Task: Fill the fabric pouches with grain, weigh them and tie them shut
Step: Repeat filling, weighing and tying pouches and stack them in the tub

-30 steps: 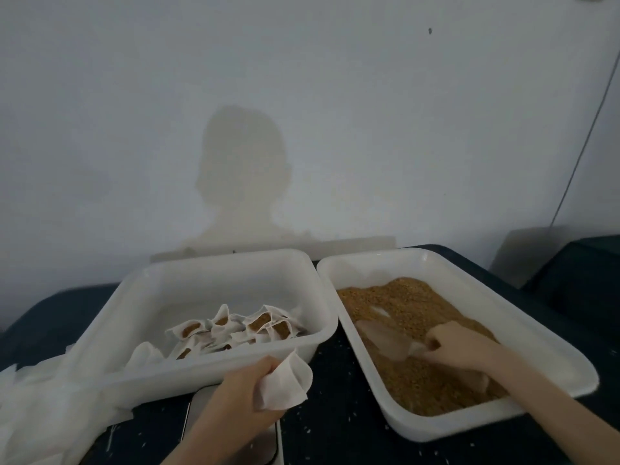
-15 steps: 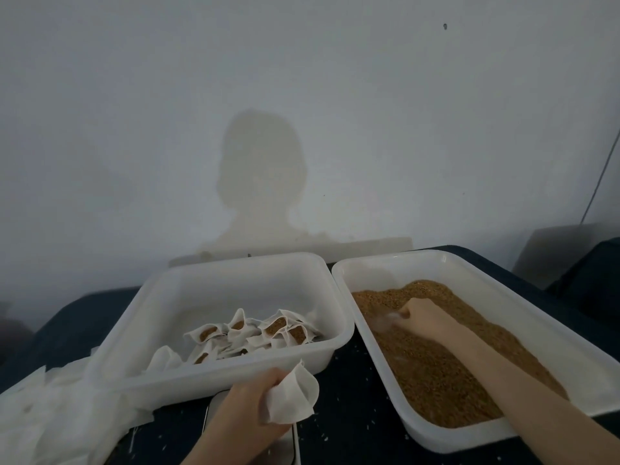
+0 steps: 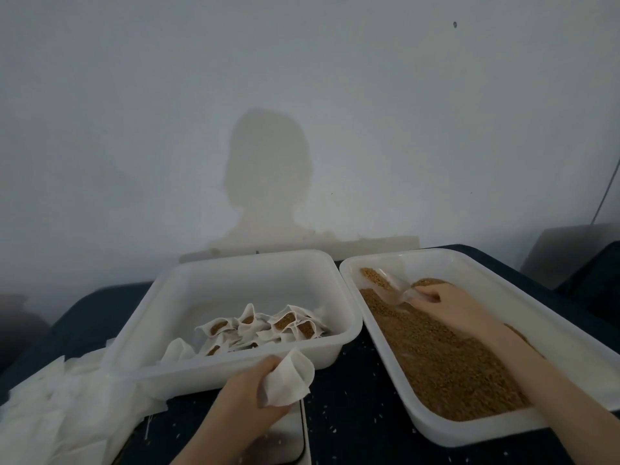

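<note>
My left hand (image 3: 246, 394) holds an empty white fabric pouch (image 3: 288, 380) with its mouth spread, just in front of the left white tub (image 3: 235, 369). That tub holds several filled pouches (image 3: 268, 325) showing brown grain. My right hand (image 3: 446, 305) grips the handle of a clear plastic scoop (image 3: 385, 285) loaded with grain, raised at the far end of the right white tub (image 3: 476, 427), which is filled with brown grain (image 3: 443, 360). A flat scale (image 3: 285, 441) lies under my left hand, partly hidden.
A heap of empty white pouches (image 3: 57, 407) lies at the left on the dark tablecloth (image 3: 352, 414), which is speckled with spilled grains. A pale wall stands close behind both tubs. A cable (image 3: 607, 186) hangs at the far right.
My right hand pushed the scoop through the grain toward the far end of the tub and lifted it out filled. My left hand kept the pouch in place.
</note>
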`<move>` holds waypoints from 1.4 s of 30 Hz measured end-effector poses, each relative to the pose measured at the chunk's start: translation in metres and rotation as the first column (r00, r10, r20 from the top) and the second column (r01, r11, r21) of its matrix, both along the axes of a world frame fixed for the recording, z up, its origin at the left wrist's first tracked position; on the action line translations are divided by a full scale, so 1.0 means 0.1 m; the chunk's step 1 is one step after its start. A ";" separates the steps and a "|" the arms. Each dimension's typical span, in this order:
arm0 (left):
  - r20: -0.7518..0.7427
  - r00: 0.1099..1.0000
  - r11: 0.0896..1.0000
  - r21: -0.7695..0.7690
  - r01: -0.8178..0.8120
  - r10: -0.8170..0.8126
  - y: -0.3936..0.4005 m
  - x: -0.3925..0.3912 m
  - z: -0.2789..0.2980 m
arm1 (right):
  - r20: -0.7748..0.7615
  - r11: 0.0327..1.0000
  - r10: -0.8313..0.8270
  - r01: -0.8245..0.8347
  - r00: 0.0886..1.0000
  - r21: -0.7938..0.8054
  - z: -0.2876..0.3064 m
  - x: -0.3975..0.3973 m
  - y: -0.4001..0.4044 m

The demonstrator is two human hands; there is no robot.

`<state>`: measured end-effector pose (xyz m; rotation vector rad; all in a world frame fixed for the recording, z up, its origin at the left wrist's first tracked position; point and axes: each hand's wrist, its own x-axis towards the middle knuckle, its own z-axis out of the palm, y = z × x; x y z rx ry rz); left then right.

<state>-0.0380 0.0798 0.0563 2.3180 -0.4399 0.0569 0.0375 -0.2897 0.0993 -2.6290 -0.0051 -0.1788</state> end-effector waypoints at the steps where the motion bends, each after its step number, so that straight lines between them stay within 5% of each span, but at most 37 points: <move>1: 0.017 1.000 1.000 -0.015 -0.012 0.012 0.01 0.00 0.02 | 0.016 1.000 0.011 -0.012 1.000 0.025 0.03 -0.03 0.02; 8: 0.053 0.994 0.995 0.004 -0.097 0.097 0.15 0.06 0.15 | 0.077 0.978 0.172 -0.179 0.982 0.102 0.41 -0.29 0.23; 16: 0.077 0.993 0.996 -0.030 -0.090 0.092 0.36 0.00 0.19 | -0.135 0.847 0.531 -0.519 0.836 0.117 0.69 -0.59 0.62; 28: 0.092 0.995 0.984 0.173 -0.049 0.033 0.49 -0.11 0.22 | -0.246 0.841 0.527 -0.541 0.814 0.013 0.77 -0.67 0.95; 42: 0.129 0.992 0.967 0.252 -0.025 -0.008 0.33 -0.13 0.24 | -0.202 0.819 0.548 -0.570 0.811 -0.067 0.77 -0.58 1.14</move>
